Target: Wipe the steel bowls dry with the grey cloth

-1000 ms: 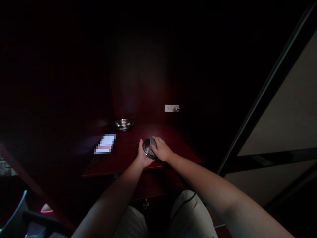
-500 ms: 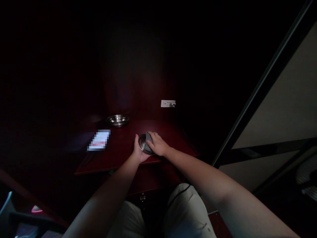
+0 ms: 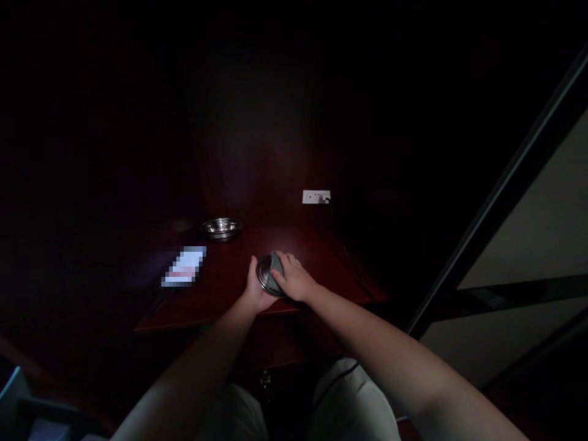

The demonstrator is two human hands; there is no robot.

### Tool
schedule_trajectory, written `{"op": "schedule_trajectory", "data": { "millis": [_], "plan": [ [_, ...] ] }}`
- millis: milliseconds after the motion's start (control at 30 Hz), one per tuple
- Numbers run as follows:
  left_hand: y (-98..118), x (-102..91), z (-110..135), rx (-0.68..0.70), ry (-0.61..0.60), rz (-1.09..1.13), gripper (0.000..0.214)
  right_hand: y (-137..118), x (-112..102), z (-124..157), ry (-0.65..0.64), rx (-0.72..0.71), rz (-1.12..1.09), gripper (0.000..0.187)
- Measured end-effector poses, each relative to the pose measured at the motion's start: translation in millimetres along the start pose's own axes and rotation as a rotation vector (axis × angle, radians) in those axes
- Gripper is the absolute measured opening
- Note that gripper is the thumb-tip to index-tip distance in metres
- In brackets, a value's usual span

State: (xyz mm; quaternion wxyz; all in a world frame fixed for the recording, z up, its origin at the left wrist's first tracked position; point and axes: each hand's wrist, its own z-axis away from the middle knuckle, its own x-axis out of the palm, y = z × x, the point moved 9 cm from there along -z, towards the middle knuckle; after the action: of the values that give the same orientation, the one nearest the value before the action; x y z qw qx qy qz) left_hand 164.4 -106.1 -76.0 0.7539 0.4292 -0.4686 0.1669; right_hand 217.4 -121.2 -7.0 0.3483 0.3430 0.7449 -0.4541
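My left hand (image 3: 257, 293) grips a small round steel dish (image 3: 264, 269) by its left and lower edge, holding it tilted above the front part of the dark red table (image 3: 220, 275). A grey cloth (image 3: 276, 269) is pressed against the dish's right side by my right hand (image 3: 294, 278), its fingers curled over the cloth. Whether the dish touches the table cannot be made out. Further back on the left stand stacked steel bowls (image 3: 222, 228), apart from both hands.
A lit screen (image 3: 184, 266), blurred out, lies at the table's left. On the back wall sits a white socket (image 3: 316, 196) with a plug and a dark cable (image 3: 353, 263) running down the right side. A drawer with a metal latch (image 3: 265, 380) is below the tabletop.
The whole view has shifted slightly, so the scene sits a little lower in the picture. Both hands keep their hold on the dish and cloth, with hardly any visible movement between them.
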Motion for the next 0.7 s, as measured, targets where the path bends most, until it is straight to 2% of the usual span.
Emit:
{"op": "schedule_trajectory", "data": {
  "millis": [267, 400, 700],
  "plan": [
    [0.5, -1.2, 2.0, -0.009, 0.012, -0.033, 0.064, -3.0, 1.1, -0.9, 0.02, -0.004, -0.019, 0.059],
    [-0.5, -2.4, -0.6, -0.013, -0.011, 0.023, 0.058, -2.9, 0.8, 4.1, 0.054, 0.012, -0.017, 0.058],
    [2.8, -3.1, -1.7, 0.027, -0.019, 0.008, 0.053, -2.9, 0.2, 9.2, 0.018, 0.008, -0.061, 0.064]
  ]
}}
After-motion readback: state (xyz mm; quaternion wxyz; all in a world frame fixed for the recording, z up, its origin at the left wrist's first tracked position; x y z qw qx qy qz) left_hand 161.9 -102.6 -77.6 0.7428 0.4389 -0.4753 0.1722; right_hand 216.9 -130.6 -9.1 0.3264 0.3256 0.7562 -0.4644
